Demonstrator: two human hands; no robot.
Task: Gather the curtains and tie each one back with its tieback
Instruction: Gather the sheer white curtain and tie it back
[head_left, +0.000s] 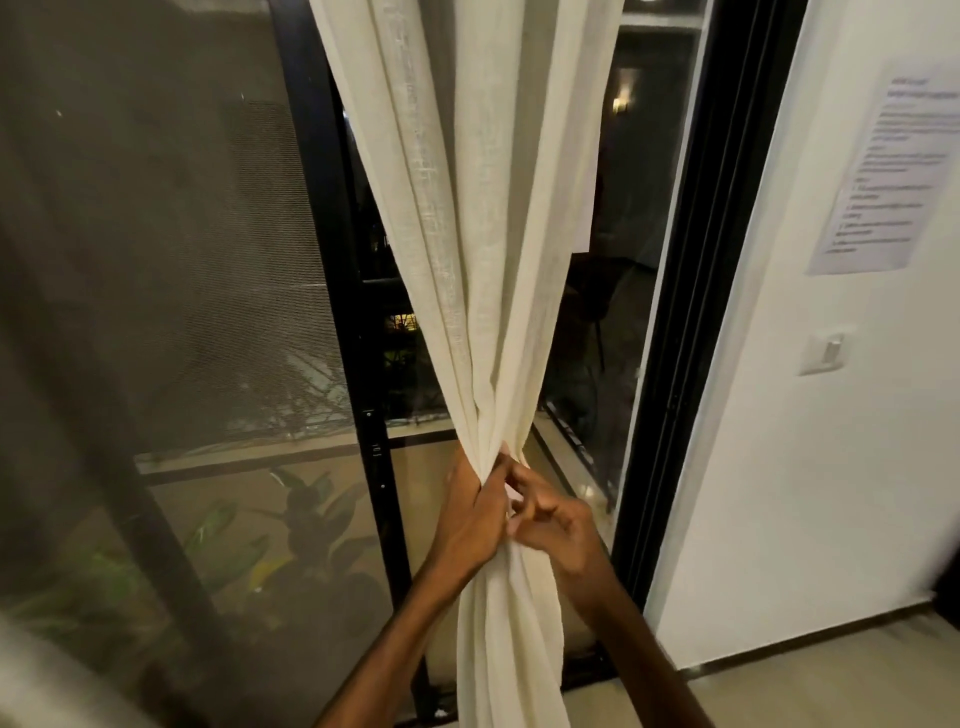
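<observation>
A cream curtain (483, 270) hangs bunched at a dark glass door (613, 322), its waist gripped in the curled left hand (470, 512); the right hand (553, 519) pinches folds just beside it. No tieback is discernible. Loosened fingers would likely let the gather spill. Right: white wall (831, 415), posted notice (883, 176), switch (826, 353).

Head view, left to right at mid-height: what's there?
Mesh screen → black door frame → cream curtain → dark glass → black jamb → white wall → posted paper.
</observation>
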